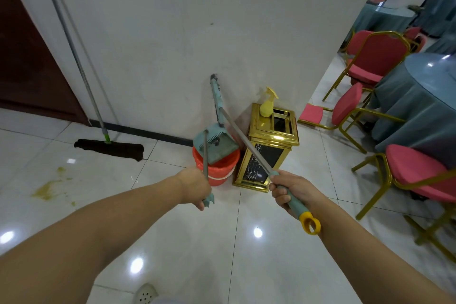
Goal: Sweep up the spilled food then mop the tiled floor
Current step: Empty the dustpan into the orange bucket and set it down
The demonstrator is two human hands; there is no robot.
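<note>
The tiled floor (pixel 172 242) looks glossy and hard under me, so I judge crumbs will skate on it and I want short strokes. The mop (pixel 108 148) leans on the wall at the left, its dark flat head on the tiles, well apart from my hands; its long handle looks light but unwieldy, best taken high on the shaft. My right hand (pixel 291 192) grips the broom (pixel 243 142) by its teal grip near the yellow loop, its head raised against the wall. My left hand (pixel 197 187) is curled round the thin rod of the dustpan (pixel 214 145), which hangs over the red bucket (pixel 217 170). Both feel light and stiff, I reckon. The spilled food (pixel 47 190) lies as a yellowish smear on the tiles to the left.
</note>
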